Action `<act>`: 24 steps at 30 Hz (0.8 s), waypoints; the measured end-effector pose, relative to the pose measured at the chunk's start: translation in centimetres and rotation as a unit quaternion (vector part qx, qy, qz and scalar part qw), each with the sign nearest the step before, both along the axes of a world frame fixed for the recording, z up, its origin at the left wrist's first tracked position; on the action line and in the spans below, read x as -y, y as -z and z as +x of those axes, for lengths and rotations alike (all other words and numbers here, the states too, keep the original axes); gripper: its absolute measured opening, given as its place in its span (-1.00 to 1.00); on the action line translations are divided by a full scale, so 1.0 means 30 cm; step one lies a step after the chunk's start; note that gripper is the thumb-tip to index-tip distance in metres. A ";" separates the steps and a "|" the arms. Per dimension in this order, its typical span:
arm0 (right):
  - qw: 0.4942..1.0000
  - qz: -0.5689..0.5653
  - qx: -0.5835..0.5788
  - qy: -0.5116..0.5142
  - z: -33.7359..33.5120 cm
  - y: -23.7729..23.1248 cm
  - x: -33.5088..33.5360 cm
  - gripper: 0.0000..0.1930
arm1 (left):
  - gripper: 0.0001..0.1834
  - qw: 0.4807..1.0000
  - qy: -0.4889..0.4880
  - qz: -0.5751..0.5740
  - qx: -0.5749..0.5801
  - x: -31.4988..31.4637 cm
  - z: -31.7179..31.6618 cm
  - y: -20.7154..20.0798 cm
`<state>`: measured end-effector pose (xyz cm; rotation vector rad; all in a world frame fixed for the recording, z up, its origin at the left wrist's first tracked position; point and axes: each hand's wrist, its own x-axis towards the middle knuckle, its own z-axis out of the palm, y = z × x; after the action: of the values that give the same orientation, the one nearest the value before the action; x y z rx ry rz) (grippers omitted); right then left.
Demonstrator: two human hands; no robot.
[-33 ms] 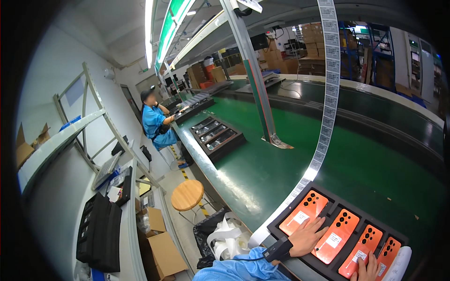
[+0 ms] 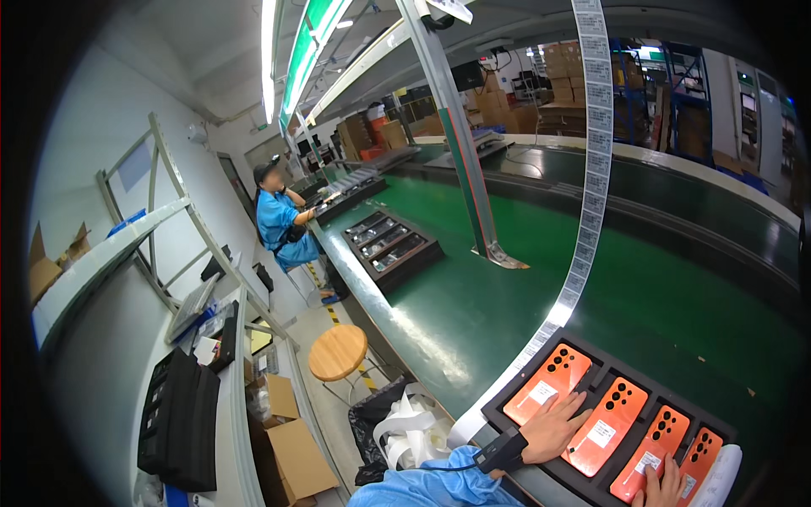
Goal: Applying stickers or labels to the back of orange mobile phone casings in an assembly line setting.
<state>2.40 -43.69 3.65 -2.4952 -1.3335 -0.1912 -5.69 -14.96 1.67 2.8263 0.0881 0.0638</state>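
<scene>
A black foam tray [image 2: 505,397] lies on the green belt at the lower right and holds several orange phones face down, each with a white label. My left hand [image 2: 553,427] lies flat with spread fingers across the lower end of the leftmost phone [image 2: 549,376]. A black scanner [image 2: 500,452] with a cable sits at that wrist. Only the fingers of my right hand [image 2: 663,486] show at the bottom edge, resting on the lower end of the third phone [image 2: 655,439]. A long strip of white labels [image 2: 591,169] hangs from above down to the tray's left corner.
A second black tray [image 2: 393,245] with dark phones sits farther along the green conveyor belt [image 2: 473,313]. A slanted metal post [image 2: 460,144] stands on the belt. A person in blue [image 2: 279,220] sits at the far left. A round wooden stool [image 2: 338,351], cardboard boxes [image 2: 287,448] and heaped white backing paper [image 2: 410,431] are below.
</scene>
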 end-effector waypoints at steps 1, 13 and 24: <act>1.000 -0.004 -0.001 0.002 -0.001 -0.004 0.001 -0.53 | -0.44 1.000 0.000 0.002 -0.001 -0.001 0.001 0.006; 1.000 0.006 0.008 0.009 -0.004 -0.019 -0.011 -0.58 | -0.43 1.000 0.003 -0.008 -0.008 -0.001 0.005 0.005; 1.000 0.022 0.010 0.014 -0.003 -0.015 -0.017 -0.56 | -0.40 1.000 0.002 -0.008 0.016 -0.001 -0.002 0.012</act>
<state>2.30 -43.19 4.10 -2.4815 -1.2896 -0.2511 -5.76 -14.94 1.30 2.8078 0.0744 0.1058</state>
